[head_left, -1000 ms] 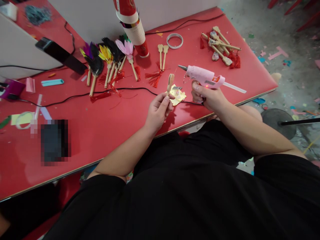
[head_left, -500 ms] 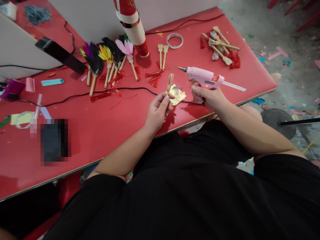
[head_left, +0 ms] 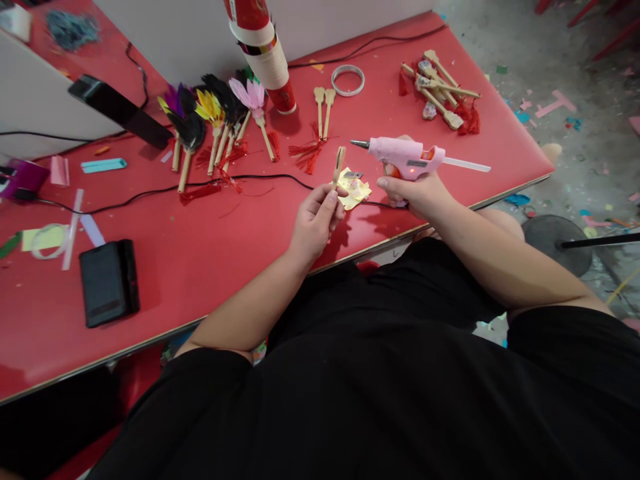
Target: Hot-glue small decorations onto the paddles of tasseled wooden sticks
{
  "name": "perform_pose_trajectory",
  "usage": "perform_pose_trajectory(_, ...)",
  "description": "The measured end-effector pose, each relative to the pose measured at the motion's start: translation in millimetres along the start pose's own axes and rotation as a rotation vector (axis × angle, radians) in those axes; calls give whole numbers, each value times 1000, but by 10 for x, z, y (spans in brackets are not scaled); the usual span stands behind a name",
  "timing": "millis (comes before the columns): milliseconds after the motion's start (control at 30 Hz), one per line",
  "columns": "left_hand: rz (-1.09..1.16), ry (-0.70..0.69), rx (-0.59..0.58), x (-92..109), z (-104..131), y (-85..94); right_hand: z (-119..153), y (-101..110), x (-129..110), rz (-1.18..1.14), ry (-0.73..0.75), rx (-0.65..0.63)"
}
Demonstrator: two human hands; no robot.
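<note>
Upright between the fingertips of my left hand [head_left: 319, 217] is a small wooden stick [head_left: 339, 163] with a wider top, its lower end hidden by the fingers. My right hand [head_left: 413, 193] grips a pink glue gun [head_left: 400, 153], whose metal nozzle points left, a short gap from the stick's top. A clear glue stick [head_left: 467, 165] juts from the gun's back. Beneath and between the hands, a crumpled yellow paper [head_left: 355, 190] lies on the red table [head_left: 215, 247]. Two wooden sticks [head_left: 324, 110] with red tassels lie behind the left hand.
Feather-topped sticks [head_left: 213, 110] and stacked paper cups [head_left: 270, 63] stand or lie at the back left. A tape roll [head_left: 348, 81] and a pile of tasselled sticks [head_left: 440, 90] are farther right. A black cable [head_left: 260, 177] crosses the table; a phone [head_left: 107, 283] lies left.
My right hand has moved slightly left with the glue gun, bringing the nozzle nearer the wooden stick. My left hand has hardly moved.
</note>
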State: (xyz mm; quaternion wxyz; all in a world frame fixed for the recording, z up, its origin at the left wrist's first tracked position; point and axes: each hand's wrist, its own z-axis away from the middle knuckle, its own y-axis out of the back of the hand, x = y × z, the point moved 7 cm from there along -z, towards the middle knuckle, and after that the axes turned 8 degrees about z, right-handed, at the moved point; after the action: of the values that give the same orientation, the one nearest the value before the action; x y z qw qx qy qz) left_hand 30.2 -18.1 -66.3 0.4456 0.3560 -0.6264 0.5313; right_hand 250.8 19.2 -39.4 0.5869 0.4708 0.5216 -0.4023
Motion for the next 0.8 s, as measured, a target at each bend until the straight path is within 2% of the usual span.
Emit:
perform_pose_trajectory(167,8,13,0,-13,0,-1,-7,-45,65,-96,-14,-65)
perform_pose_trajectory(367,20,19,0,-18,-2,-2,3,-57,17,-187,20,-74)
perform_pose_trajectory(533,16,16,-3,-14,0,-6,-6,-16,73,-219,7,-82)
perform_pose_trajectory(700,11,32,-12,-17,3,-10,-32,-43,99,-203,-32,-82)
perform_pose_trajectory(800,-2,31,-6,-1,4,-15,-19,-34,54,-110,-40,-46)
